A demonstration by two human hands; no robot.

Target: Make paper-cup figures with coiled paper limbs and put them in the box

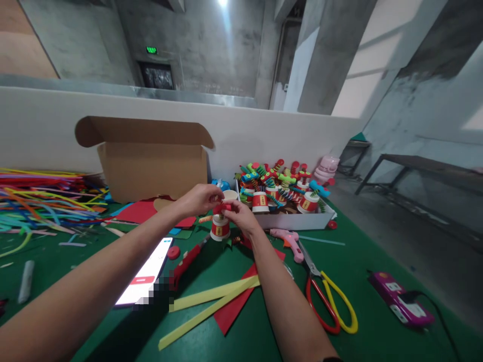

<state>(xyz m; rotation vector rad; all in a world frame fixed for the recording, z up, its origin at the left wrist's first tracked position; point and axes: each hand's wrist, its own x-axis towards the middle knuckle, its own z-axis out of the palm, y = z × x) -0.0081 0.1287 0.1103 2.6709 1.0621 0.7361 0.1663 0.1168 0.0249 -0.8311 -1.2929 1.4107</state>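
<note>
A paper-cup figure (220, 229) stands upside down on the green table, with a red and gold band, a folded paper arm and a red piece (225, 206) on top. My left hand (204, 199) is closed, its fingertips pinching at that red piece from the left. From the right, my right hand (240, 216) grips the same piece between thumb and fingers. The fingertips partly hide it. Just behind them is a plain paper cup (230, 195). A red-handled tool (188, 261) lies close to the cup figure.
A white box (290, 221) of finished-looking cup figures stands at back right. A pink glue gun (287, 241), scissors (320, 291), yellow paper strips (211, 296), a phone (151, 271) and a purple power strip (400, 299) lie around. Colourful strips (45, 201) pile up left, beside an open cardboard box (154, 168).
</note>
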